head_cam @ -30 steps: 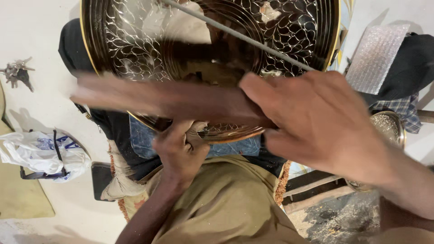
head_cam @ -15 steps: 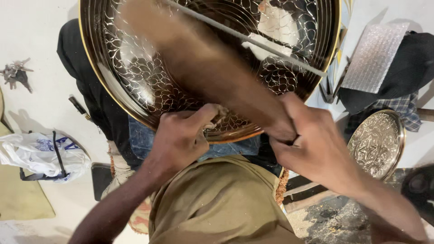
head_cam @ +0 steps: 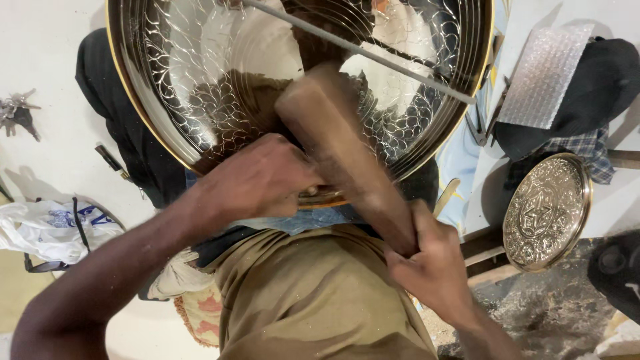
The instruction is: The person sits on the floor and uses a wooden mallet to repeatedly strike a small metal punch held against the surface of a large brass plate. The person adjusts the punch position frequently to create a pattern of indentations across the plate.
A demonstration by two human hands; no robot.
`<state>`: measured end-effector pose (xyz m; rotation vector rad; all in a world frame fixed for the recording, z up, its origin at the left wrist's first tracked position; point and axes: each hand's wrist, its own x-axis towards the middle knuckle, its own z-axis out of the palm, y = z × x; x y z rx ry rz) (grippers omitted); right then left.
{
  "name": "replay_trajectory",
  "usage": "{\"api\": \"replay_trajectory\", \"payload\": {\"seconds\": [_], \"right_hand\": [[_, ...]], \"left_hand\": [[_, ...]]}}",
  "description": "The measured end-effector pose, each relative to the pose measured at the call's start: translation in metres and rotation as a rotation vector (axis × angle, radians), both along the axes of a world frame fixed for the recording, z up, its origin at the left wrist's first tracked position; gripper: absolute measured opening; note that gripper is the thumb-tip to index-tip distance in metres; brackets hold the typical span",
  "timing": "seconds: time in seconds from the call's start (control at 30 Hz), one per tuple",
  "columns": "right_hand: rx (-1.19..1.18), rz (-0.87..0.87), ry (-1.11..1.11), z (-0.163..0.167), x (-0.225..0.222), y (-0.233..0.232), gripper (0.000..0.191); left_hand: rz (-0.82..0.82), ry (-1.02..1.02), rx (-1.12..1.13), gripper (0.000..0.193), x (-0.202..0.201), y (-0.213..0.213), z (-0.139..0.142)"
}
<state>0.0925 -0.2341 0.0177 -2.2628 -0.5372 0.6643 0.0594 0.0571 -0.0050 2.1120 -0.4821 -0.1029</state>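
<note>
Keys (head_cam: 15,110) far left on the pale floor, white plastic bag (head_cam: 50,230) below, both well apart from the work. Left hand (head_cam: 257,180) next, fingers curled shut at the near rim of the big round metal tray (head_cam: 200,73), probably pinching a small tool against it, though too hidden to tell. Tray propped on the lap, scale pattern covering most of the shown ring, centre smooth and plain; judging by that, chasing well advanced, near edge in hand. Blurred wooden mallet (head_cam: 347,153) mid-swing over the rim, handle clenched tight in the right hand (head_cam: 433,267). Thin metal rod (head_cam: 360,50) slanting across the tray. Right of that, bubble wrap (head_cam: 543,77) and a smaller patterned plate (head_cam: 547,210), seemingly finished, set aside.
</note>
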Motion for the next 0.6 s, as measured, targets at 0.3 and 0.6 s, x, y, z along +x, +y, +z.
{"api": "replay_trajectory", "payload": {"seconds": [0.3, 0.6], "right_hand": [[0.091, -0.236, -0.135, -0.040, -0.046, -0.008, 0.026], [0.017, -0.184, -0.006, -0.029, -0.044, -0.002, 0.031]], "left_hand": [[-0.221, 0.067, 0.193, 0.054, 0.012, 0.007, -0.010], [-0.274, 0.214, 0.060, 0.021, 0.016, 0.006, -0.019]]}}
